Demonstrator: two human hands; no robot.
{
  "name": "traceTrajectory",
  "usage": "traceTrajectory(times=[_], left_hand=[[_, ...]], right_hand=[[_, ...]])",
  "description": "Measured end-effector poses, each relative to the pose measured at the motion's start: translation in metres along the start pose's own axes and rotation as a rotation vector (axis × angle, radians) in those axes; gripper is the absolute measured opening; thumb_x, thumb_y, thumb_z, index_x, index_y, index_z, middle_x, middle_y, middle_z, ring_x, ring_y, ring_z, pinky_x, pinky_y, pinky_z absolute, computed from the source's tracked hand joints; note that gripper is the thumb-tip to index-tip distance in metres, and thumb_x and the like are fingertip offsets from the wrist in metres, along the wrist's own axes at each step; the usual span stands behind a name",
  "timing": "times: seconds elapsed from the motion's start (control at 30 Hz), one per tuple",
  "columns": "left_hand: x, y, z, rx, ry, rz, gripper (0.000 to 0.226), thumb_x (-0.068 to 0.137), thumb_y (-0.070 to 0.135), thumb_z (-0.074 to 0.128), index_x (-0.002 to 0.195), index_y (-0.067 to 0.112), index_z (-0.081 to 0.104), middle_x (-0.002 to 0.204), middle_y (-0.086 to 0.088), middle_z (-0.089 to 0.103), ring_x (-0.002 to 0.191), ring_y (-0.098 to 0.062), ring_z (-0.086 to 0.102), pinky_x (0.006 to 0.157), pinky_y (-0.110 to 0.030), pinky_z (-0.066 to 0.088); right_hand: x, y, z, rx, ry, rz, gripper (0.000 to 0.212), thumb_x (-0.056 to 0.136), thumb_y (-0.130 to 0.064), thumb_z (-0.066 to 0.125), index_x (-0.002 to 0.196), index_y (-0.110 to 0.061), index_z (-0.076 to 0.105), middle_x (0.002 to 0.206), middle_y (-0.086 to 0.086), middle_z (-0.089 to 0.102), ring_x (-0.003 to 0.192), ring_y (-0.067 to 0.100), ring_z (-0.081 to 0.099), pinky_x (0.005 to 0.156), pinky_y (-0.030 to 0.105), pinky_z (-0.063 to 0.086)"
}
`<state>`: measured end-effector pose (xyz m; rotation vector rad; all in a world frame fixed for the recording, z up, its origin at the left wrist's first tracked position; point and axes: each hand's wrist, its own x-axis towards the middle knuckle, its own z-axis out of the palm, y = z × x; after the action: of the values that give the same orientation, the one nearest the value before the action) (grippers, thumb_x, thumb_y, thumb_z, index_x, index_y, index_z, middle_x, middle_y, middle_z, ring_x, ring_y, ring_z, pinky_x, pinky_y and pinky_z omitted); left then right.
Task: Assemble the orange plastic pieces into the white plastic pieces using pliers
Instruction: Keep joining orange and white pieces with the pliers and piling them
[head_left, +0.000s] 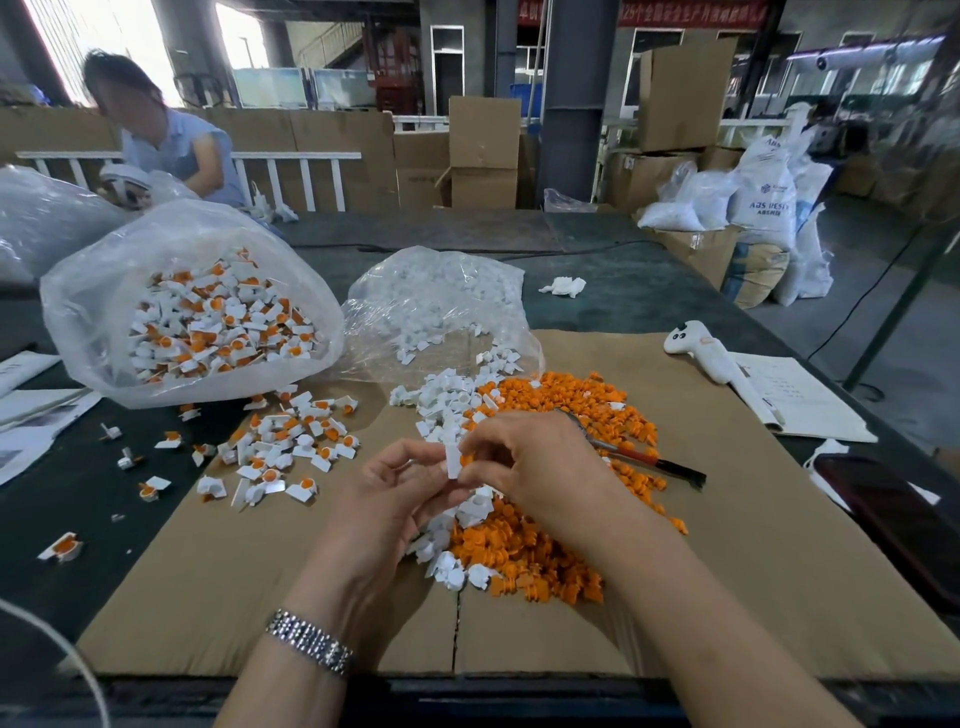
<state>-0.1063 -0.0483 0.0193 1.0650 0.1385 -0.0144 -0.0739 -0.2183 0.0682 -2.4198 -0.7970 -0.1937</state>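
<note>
A bag of finished pieces (208, 322) and a loose finished scatter (291, 441) show plenty done, while the left hand (395, 493) pinches a white piece (453, 462), the right hand (524, 467) presses an orange piece (466, 459) into it, and the large orange heap (550, 545) and idle pliers (639, 457) remain.

White sack (768, 200), right background: "ABS RESIN" printed in dark letters, small logo above. Red banner (691, 11) overhead: white Chinese characters, "25" legible; rest too blurred.
</note>
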Motion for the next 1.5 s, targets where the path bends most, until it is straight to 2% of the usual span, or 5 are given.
traceTrajectory(times=[0.17,0.3,0.5,1.23,1.5], left_hand=[[-0.002,0.005,-0.002,0.010,-0.099,-0.014,0.009,0.086,0.012,0.073,0.089,0.005,0.076,0.107,-0.027,0.074,0.101,-0.035,0.075,0.081,-0.031,0.062],[0.000,0.005,0.001,0.011,-0.027,-0.032,0.002,0.078,0.006,0.077,0.079,0.007,0.078,0.094,-0.023,0.076,0.081,-0.027,0.078,0.070,-0.026,0.063],[0.000,0.006,0.000,0.006,0.010,-0.066,0.020,0.071,0.010,0.082,0.086,-0.001,0.075,0.096,-0.024,0.075,0.082,-0.026,0.077,0.068,-0.026,0.063],[0.000,0.005,-0.002,0.283,0.052,0.023,0.033,0.055,0.034,0.094,0.081,0.017,0.081,0.093,-0.018,0.079,0.086,-0.027,0.078,0.061,-0.021,0.056],[0.002,0.007,-0.006,0.178,0.098,-0.014,0.030,0.048,0.025,0.091,0.075,0.015,0.083,0.091,-0.017,0.079,0.078,-0.022,0.078,0.057,-0.021,0.056]], right_hand=[[-0.001,0.001,0.003,-0.006,0.015,-0.030,0.025,0.093,-0.027,0.069,0.117,-0.018,0.072,0.103,-0.002,0.068,0.094,0.014,0.061,0.088,0.036,0.050],[-0.004,0.001,0.008,0.035,0.044,-0.041,0.033,0.091,-0.028,0.072,0.123,-0.020,0.067,0.095,-0.010,0.063,0.086,0.006,0.056,0.085,0.030,0.051],[-0.010,0.006,0.014,0.119,0.115,-0.019,0.014,0.090,-0.024,0.074,0.104,-0.020,0.073,0.091,-0.008,0.067,0.082,0.005,0.060,0.080,0.027,0.053],[-0.015,0.007,0.016,0.112,0.095,0.010,0.027,0.094,-0.025,0.070,0.120,-0.026,0.069,0.101,-0.011,0.071,0.089,0.001,0.062,0.085,0.017,0.053],[-0.012,0.062,-0.011,-0.410,-0.006,0.564,0.051,0.094,-0.052,0.060,0.127,-0.014,0.052,0.128,0.010,0.053,0.118,0.027,0.051,0.099,0.047,0.047]])
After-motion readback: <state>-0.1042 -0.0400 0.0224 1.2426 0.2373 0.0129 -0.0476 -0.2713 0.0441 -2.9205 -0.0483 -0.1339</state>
